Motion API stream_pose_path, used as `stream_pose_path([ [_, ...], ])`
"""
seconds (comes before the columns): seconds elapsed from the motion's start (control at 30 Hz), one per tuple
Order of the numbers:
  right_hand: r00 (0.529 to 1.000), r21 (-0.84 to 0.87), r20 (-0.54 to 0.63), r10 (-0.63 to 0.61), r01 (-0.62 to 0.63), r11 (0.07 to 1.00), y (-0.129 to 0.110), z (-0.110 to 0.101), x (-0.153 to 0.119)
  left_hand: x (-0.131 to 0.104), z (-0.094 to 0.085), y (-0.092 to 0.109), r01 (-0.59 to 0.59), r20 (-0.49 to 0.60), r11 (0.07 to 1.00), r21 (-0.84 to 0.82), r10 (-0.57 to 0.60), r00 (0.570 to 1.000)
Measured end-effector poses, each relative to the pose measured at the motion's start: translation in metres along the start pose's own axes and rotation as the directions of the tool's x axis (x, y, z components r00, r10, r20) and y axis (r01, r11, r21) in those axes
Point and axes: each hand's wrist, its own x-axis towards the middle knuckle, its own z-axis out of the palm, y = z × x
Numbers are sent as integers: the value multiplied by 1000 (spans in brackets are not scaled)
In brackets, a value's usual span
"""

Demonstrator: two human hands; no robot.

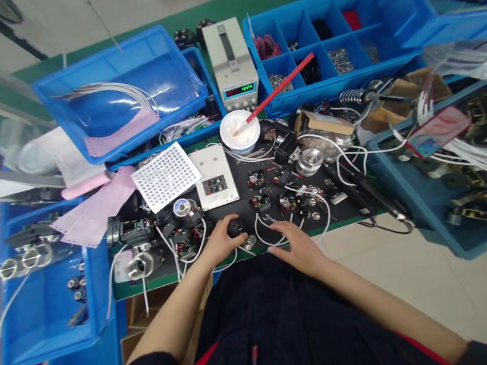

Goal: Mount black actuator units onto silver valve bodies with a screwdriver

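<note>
My left hand (223, 238) has its fingers and thumb around a small black part (234, 228) near the front edge of the dark mat. A round metal piece (250, 241) lies just right of that hand, beside a white cable. My right hand (295, 247) is spread, palm toward the left, with its fingertips by a small wrench (269, 218) on the mat; nothing shows in its grasp. Beyond the hands sit several small circuit assemblies (261, 202) with white cables. A white panel with black sockets (216, 177) lies behind my left hand.
A white bowl (242, 141) holds a red brush (279, 93). Behind it stands a power supply (232, 61). Blue bins (166, 118) line the back and left; a teal crate (462, 248) is at right. A soldering iron (374, 96) rests at back right.
</note>
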Motion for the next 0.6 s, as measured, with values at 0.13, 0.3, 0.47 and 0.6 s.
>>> stream_pose_path([
  [0.13, 970, 3, 239, -52, 53, 999, -55, -1, -2, -43, -2, 22, 38, 128, 965, -261, -5, 992],
  [0.3, 887, 60, 457, -65, 43, 997, -83, -32, -10, -85, -4, 33, 155, 324, 749, -644, 83, 942],
  [0.47, 832, -6, 535, -150, 181, 983, -89, -48, -28, -105, 3, 32, 126, 319, 753, -645, 116, 940],
  [0.6, 914, 77, 387, -120, 98, 992, -72, -68, -68, -115, -2, 25, 331, 280, 635, -698, -183, 942],
])
